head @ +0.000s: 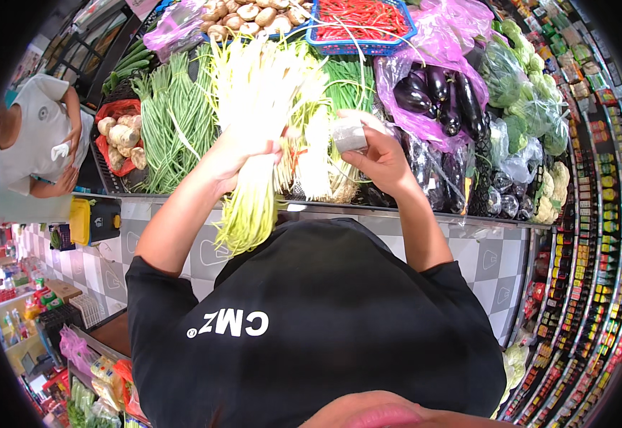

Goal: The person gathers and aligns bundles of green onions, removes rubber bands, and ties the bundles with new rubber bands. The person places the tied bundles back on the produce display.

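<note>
My left hand (249, 155) grips a bunch of pale yellow chives (249, 208), its lower tips hanging over the front edge of the vegetable stand. Bright light washes out the pile of pale stalks (257, 80) just beyond that hand. Between finger and thumb, my right hand (383, 155) holds a small grey-white piece (349, 135), perhaps a roll of tape; the glare hides its detail. Green chives (345, 80) lie beyond the right hand. Bundled white-stemmed greens (313, 160) rest between my hands.
Long beans (177, 123) lie left, with pale tubers (123, 136) beside them. Mushrooms (252, 16) and a blue basket (361, 47) of red chillies stand behind. Eggplants (452, 101) and cauliflower (551, 192) sit right. A person (43, 134) stands at left; bottle shelves (584, 241) line the right.
</note>
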Motion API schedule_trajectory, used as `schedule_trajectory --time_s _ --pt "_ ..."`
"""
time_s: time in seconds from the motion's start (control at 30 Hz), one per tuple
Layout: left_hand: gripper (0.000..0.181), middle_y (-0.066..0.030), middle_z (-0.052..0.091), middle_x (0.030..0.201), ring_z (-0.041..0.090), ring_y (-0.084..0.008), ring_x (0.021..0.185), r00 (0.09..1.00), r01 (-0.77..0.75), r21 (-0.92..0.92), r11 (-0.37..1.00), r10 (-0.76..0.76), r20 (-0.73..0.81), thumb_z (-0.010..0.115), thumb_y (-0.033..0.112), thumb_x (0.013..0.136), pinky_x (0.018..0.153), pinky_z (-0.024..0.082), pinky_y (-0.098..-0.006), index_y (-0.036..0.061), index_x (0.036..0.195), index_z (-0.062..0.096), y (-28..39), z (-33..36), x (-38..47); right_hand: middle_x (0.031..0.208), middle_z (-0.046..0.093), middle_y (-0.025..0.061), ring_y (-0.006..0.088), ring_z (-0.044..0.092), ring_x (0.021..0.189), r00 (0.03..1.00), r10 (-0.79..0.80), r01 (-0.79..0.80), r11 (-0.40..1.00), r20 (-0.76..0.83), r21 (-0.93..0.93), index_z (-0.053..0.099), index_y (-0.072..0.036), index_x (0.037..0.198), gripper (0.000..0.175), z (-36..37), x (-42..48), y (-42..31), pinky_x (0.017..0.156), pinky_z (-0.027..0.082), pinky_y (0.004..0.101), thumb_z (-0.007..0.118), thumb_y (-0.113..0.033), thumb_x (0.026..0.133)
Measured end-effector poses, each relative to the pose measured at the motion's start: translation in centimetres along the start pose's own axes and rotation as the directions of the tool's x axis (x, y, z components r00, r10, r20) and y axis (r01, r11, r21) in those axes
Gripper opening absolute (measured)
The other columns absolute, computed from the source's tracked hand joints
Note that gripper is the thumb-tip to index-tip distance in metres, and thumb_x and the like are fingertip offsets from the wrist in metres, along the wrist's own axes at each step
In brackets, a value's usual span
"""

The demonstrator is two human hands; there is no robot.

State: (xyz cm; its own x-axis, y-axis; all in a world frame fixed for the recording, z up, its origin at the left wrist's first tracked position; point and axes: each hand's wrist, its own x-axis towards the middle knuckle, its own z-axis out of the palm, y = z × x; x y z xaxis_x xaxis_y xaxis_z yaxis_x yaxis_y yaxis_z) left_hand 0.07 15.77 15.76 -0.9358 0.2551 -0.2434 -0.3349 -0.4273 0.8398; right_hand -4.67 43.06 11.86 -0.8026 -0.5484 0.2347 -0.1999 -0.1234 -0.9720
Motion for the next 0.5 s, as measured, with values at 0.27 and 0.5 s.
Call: schedule_trajectory --time_s 0.27,0.5 --pt "0.033 -0.0087 0.067 0.089 0.063 -0.0154 0.076 0.962 -0.269 0.233 0.934 0.272 0.022 0.072 0.006 0.080 0.074 0.052 -0.0289 -0.0075 0.110 0.065 0.7 1.4 0.0 0.129 0.058 0.0190 0.0319 0.054 0.122 0.895 -0.406 0.445 0.781 0.185 -0.439 0.070 -0.001 0.102 0.023 2.3 3.2 -3.0 0.101 0.042 0.0395 0.074 -0.003 0.079" --pt "0.014 -0.0080 0.068 0.087 0.064 -0.0162 0.083 0.911 -0.389 0.274 0.880 0.411 -0.024 0.069 0.002 0.078 0.078 0.051 -0.0311 -0.0017 0.092 0.069 2.0 1.5 -0.3 0.121 0.060 0.0194 0.0349 0.057 0.114 0.896 -0.368 0.444 0.776 0.250 -0.448 0.068 -0.001 0.105 0.026 2.9 3.9 -2.9 0.096 0.045 0.0395 0.075 -0.006 0.080"
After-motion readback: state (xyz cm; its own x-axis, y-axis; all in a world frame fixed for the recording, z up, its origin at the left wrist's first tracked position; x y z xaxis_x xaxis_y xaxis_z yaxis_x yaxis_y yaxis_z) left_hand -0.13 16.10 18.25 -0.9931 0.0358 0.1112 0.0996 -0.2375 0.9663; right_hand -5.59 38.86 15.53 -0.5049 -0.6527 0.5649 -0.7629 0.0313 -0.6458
